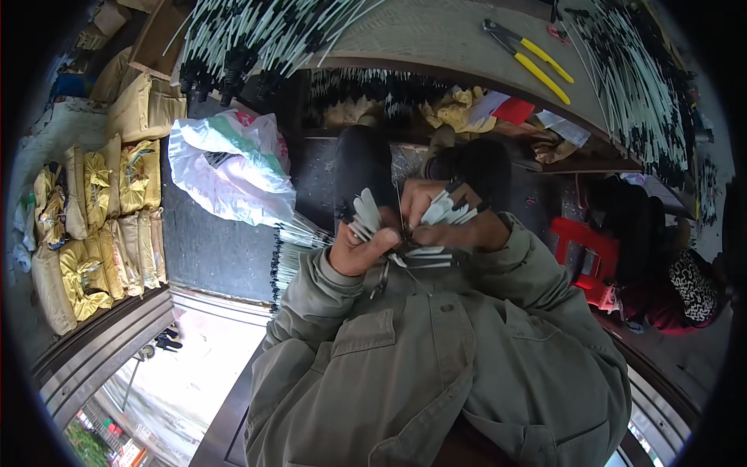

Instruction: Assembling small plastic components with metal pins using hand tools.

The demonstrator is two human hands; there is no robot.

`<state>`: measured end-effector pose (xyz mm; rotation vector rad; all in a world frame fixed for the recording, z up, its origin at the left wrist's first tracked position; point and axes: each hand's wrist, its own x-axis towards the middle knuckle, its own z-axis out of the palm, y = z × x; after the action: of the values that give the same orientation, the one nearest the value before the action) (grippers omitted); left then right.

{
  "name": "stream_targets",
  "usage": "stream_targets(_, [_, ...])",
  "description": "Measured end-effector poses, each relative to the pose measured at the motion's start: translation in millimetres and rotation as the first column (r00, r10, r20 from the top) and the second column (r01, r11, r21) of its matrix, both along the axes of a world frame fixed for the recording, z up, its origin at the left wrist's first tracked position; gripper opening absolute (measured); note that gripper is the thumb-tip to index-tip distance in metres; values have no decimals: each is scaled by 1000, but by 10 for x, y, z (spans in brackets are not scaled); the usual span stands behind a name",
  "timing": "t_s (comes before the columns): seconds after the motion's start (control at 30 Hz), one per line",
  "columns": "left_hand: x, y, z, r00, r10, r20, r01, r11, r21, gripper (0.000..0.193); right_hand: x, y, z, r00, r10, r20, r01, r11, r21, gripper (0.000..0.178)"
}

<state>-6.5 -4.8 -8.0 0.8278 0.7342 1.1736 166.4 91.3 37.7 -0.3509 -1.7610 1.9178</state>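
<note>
In front of my chest, both hands are closed on a bundle of slim white strips with black ends. My left hand (359,251) grips the white strips (366,208) at its left side, thumb pressed towards the middle. My right hand (450,226) is closed around the right part of the bundle, its fingers meeting the left thumb near the centre. A thin wire-like line stands up between the hands. Loose strip ends hang below, against my grey-green jacket (405,335). What the fingertips do is partly hidden.
On the bench (436,39) ahead lie pliers with yellow handles (537,66) and large bunches of white-and-black strips (241,39). A white plastic bag (233,175) and stacked brown packages (144,109) are at left. A red stool (587,261) and another person (677,288) are at right.
</note>
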Motion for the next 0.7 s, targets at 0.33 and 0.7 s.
stream_targets(0.33, [42, -87, -9, 996, 51, -68, -53, 998, -25, 22, 14, -121, -23, 996, 80, -44, -80, 997, 19, 15])
stream_targets(0.7, [-223, -18, -99, 991, -116, -60, 122, 985, 123, 40, 25, -180, 107, 984, -23, 176, -3, 989, 147, 28])
